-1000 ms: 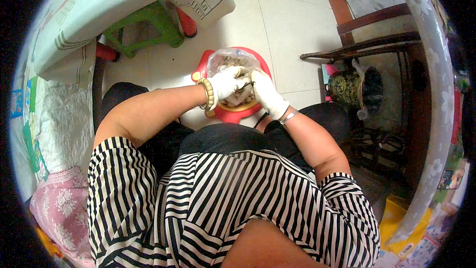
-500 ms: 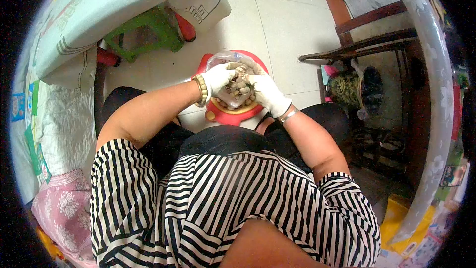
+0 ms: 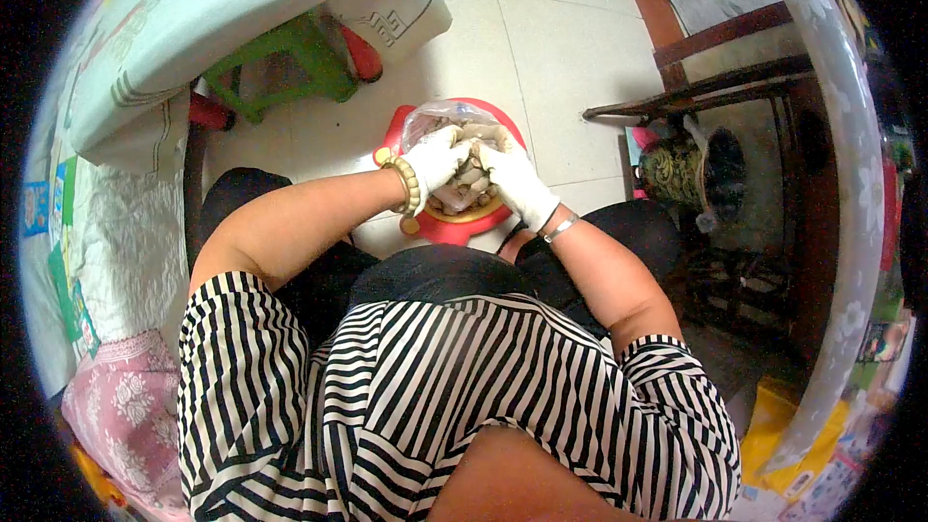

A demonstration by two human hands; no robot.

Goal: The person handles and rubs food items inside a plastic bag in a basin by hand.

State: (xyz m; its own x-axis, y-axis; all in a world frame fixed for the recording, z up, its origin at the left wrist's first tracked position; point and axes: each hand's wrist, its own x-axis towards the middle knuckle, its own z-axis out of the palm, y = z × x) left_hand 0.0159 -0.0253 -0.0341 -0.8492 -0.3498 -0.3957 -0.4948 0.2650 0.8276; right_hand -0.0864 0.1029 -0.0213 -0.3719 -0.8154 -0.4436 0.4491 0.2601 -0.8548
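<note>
A red round stool (image 3: pixel 459 231) with yellow parts stands on the floor before my knees. On it lies a clear plastic bag (image 3: pixel 425 116) with several small pale brown pieces (image 3: pixel 488 205) in and around it. My left hand (image 3: pixel 432 159), in a white glove with a beaded bracelet at the wrist, has its fingers bent together over the bag. My right hand (image 3: pixel 514 174), also gloved, meets it from the other side, fingers curled. The fingertips nearly touch, and what is between them is too small to make out.
A cloth-covered table (image 3: pixel 261 0) stands at the upper left, with a green stool (image 3: pixel 280 63) under it. Dark wooden furniture (image 3: pixel 715 97) is on the right. A pink patterned cloth (image 3: pixel 126 406) lies at lower left, and a yellow bag (image 3: pixel 773 425) at lower right.
My left hand has moved slightly right and down, and my right hand slightly left. Their fingers are now closer together over the bag.
</note>
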